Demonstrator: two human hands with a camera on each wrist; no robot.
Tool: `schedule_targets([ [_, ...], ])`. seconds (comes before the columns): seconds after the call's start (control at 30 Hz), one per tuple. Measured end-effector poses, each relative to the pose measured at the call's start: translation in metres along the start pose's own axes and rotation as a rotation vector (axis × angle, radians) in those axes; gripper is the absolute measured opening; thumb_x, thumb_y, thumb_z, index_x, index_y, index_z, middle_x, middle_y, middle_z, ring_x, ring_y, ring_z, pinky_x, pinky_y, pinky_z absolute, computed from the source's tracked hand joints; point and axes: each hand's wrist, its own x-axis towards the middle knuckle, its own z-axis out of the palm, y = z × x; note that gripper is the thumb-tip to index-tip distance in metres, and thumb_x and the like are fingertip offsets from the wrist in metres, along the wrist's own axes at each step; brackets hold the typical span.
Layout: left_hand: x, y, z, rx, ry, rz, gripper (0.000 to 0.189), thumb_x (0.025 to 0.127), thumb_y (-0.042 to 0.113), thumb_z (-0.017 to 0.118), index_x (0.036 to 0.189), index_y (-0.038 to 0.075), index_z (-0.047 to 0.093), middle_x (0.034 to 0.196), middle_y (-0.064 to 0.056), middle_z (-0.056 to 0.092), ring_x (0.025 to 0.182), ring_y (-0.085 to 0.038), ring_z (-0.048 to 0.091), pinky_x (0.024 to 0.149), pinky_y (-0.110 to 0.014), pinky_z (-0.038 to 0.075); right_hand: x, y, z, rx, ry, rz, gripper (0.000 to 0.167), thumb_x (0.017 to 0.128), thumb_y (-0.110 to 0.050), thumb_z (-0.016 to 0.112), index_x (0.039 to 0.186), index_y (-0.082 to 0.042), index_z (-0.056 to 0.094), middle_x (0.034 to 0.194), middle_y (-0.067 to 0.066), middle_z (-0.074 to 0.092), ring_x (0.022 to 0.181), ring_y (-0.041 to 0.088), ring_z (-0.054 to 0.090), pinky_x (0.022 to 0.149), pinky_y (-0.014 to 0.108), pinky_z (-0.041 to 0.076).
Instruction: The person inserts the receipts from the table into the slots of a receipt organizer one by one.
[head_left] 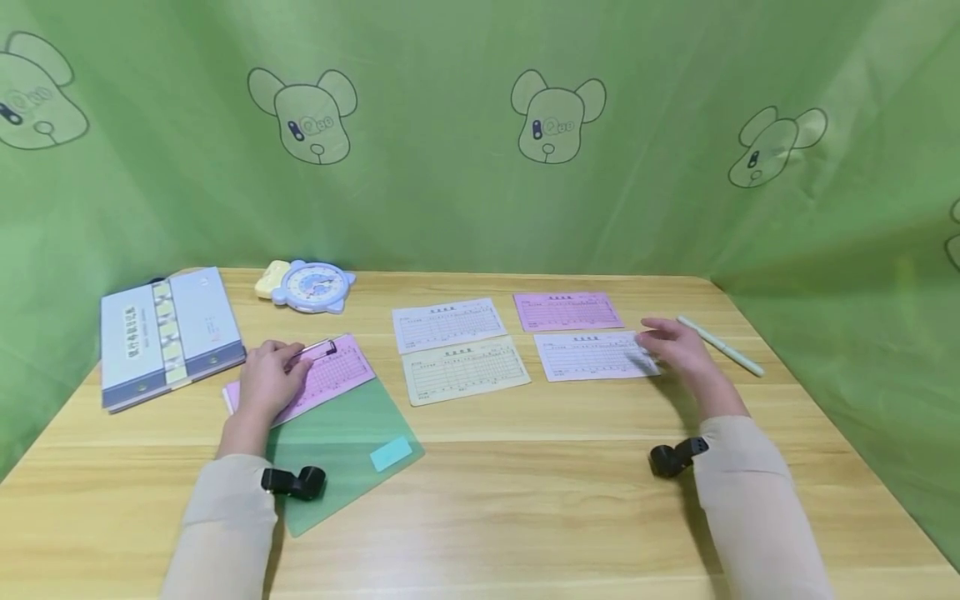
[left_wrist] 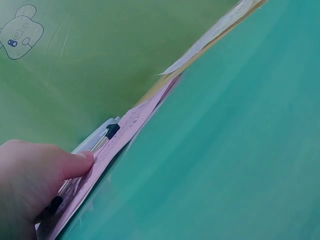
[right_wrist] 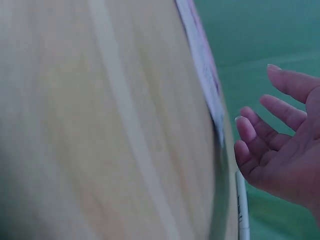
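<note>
A translucent green clipboard lies at the left, with pink form slips at its top edge. My left hand grips its metal clip, the thumb resting on the bar between black end caps. The hand hides part of the slips. My right hand hovers by the right end of a lilac-white slip, fingers loosely bent and holding nothing, as the right wrist view also shows. Near it are a pink slip, another white slip and a cream slip.
A pale green pen lies right of my right hand. At the far left sits a blue-and-white account book, with a blue clock-shaped item and a yellow piece behind. A green curtain surrounds the wooden table.
</note>
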Motion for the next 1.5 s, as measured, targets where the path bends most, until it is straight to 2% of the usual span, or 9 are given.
schedule_targets([
  [0.23,0.001,0.003,-0.002,-0.014,-0.017,-0.011,0.039,0.084,0.020,0.052,0.114,-0.006,0.052,0.104,-0.024,0.046,0.095,-0.038,0.038,0.080,-0.049,0.029,0.007,0.014,-0.002,-0.039,-0.023,0.065,0.062,0.083,-0.026,0.057,0.130,0.004,0.030,0.122,0.030,0.036,0.110,0.036,0.033,0.091,0.044,0.028],
  [0.43,0.002,0.003,-0.002,-0.017,-0.011,-0.004,0.039,0.083,0.019,0.053,0.113,-0.006,0.052,0.103,-0.024,0.047,0.094,-0.038,0.039,0.080,-0.048,0.029,0.010,0.021,-0.002,-0.093,-0.045,0.079,0.063,0.081,-0.020,0.060,0.131,0.002,0.030,0.125,0.028,0.033,0.111,0.036,0.032,0.091,0.042,0.027],
  [0.67,0.002,0.003,-0.002,-0.016,-0.011,-0.002,0.040,0.082,0.019,0.053,0.112,-0.007,0.052,0.103,-0.025,0.047,0.094,-0.038,0.039,0.080,-0.049,0.029,0.013,0.023,0.002,-0.147,-0.090,0.046,0.065,0.078,-0.015,0.062,0.131,0.006,0.028,0.129,0.031,0.025,0.117,0.041,0.025,0.096,0.046,0.019],
  [0.87,0.001,0.002,-0.002,-0.020,-0.023,-0.008,0.040,0.082,0.019,0.053,0.113,-0.007,0.052,0.104,-0.026,0.047,0.096,-0.040,0.039,0.082,-0.050,0.029,0.014,0.022,0.006,-0.231,-0.104,0.001,0.063,0.077,-0.010,0.062,0.127,0.012,0.029,0.125,0.035,0.028,0.115,0.044,0.026,0.095,0.047,0.021],
  [1.2,0.001,0.000,-0.002,-0.015,-0.018,-0.007,0.039,0.082,0.019,0.053,0.112,-0.006,0.052,0.104,-0.027,0.047,0.097,-0.041,0.039,0.082,-0.051,0.029,0.012,0.020,0.010,-0.296,-0.064,-0.047,0.057,0.079,-0.012,0.060,0.124,0.012,0.035,0.121,0.035,0.034,0.111,0.044,0.032,0.093,0.048,0.024],
  [1.5,0.001,0.001,-0.003,-0.019,-0.023,-0.016,0.039,0.082,0.018,0.053,0.112,-0.007,0.053,0.105,-0.027,0.047,0.098,-0.042,0.039,0.083,-0.051,0.029,0.008,0.023,0.010,-0.304,0.029,-0.068,0.051,0.079,-0.010,0.059,0.121,0.011,0.039,0.106,0.032,0.046,0.095,0.039,0.043,0.084,0.046,0.031],
])
